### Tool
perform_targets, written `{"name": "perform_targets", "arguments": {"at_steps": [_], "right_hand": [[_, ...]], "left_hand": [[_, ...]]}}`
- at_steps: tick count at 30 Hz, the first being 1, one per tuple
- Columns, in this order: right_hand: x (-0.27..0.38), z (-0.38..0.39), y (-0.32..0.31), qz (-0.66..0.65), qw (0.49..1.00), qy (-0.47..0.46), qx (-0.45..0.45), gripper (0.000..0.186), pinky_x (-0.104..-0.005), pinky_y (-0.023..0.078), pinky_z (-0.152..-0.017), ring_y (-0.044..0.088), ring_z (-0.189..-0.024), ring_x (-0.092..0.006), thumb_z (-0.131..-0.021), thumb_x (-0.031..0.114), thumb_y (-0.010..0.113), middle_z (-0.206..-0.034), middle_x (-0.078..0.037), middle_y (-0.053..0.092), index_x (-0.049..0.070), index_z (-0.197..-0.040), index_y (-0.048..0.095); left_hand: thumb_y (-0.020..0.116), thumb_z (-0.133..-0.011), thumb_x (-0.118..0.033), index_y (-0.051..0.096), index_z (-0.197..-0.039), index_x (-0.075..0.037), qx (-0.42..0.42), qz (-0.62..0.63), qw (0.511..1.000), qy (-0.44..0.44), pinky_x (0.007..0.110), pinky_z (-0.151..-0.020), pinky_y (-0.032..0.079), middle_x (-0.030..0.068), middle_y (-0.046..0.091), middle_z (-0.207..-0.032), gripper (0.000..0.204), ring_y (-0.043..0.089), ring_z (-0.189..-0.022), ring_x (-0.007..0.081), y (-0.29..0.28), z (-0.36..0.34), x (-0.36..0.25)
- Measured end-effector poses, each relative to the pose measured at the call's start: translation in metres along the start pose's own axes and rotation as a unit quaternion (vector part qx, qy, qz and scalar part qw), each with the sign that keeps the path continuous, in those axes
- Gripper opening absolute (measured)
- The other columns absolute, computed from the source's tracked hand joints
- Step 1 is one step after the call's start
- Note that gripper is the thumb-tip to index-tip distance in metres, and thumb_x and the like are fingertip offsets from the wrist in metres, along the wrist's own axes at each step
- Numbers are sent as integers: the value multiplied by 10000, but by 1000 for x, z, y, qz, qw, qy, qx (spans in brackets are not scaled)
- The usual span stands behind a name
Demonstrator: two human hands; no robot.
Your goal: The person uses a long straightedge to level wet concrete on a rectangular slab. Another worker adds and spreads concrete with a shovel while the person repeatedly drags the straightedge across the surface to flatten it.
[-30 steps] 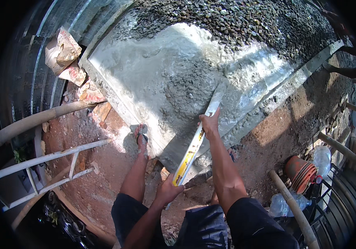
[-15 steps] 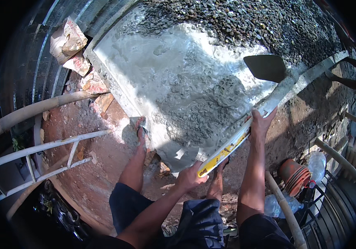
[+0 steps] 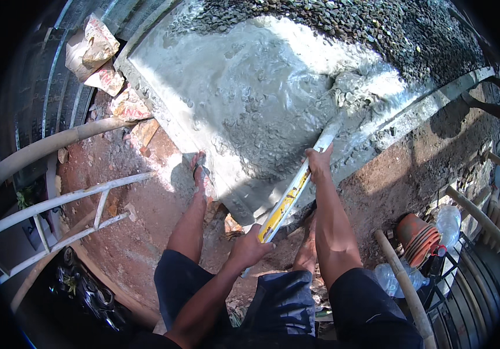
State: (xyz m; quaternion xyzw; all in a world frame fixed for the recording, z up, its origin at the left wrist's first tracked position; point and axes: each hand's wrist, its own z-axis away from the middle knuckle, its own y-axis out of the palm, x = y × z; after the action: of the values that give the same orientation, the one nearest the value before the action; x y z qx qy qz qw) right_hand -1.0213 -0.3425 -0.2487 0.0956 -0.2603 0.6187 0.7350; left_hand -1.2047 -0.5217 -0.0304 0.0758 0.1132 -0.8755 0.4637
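Both of my hands are wrapped round the long handle of a hoe point(image 3: 288, 206), white with worn yellow near its butt. My left hand point(image 3: 251, 249) grips the butt end, close to my shorts. Farther up the handle is my right hand point(image 3: 320, 164). The handle slants away to the right, its far part coated in grey cement. At its far end the hoe's blade is hidden in the wet cement mix point(image 3: 232, 110), where a lump stands up. Dark gravel point(image 3: 366, 29) lies heaped beyond the mix.
Boards point(image 3: 430, 107) edge the mix. Torn paper sacks point(image 3: 96, 55) lie at the far left, beside corrugated sheets. A white ladder point(image 3: 69, 200) and bamboo poles point(image 3: 58, 145) stand left. Stacked orange pots point(image 3: 417, 238) and plastic bottles point(image 3: 448, 224) are at right. My sandalled foot point(image 3: 199, 168) touches the board edge.
The hoe's blade has come down from above the mix into it and is now out of sight. Both hands have moved left with the handle, the right one farthest.
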Motion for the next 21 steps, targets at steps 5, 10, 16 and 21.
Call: {"name": "perform_targets", "arguments": {"at_steps": [5,10,16,21], "right_hand": [[-18,97,4,-65,997,11,32,914,-365,546,-489,595,-628,-238,-824,-78,618,-1104,-167,510,181,-1551,129],[-16,219,-2,-159,983,-24,86,1052,-342,558,-545,603,-757,-237,-803,-120,596,-1251,-173,444,152,-1626,-2],[-45,273,0,-98,991,38,87,1066,-355,555,-562,610,-750,-252,-805,-63,625,-1360,-226,437,142,-1631,-16],[-95,146,52,72,987,103,98,1120,-415,569,-707,670,-906,-283,-798,12,716,-1356,-269,541,134,-1641,-10]], "left_hand": [[766,-809,-408,544,-1297,-102,-22,-101,992,-78,499,-887,539,217,714,-1103,618,695,-1031,412,-16,107,11],[801,-802,-402,570,-1261,-127,-90,-123,982,-113,495,-863,547,194,714,-1107,582,700,-1020,395,-22,230,35],[798,-801,-391,588,-1196,-121,-96,-157,963,-199,514,-843,555,180,731,-1001,522,717,-960,394,-3,313,50],[786,-789,-406,596,-1153,-74,-122,-109,972,-169,529,-822,558,204,737,-964,528,721,-921,408,8,217,42]]}}
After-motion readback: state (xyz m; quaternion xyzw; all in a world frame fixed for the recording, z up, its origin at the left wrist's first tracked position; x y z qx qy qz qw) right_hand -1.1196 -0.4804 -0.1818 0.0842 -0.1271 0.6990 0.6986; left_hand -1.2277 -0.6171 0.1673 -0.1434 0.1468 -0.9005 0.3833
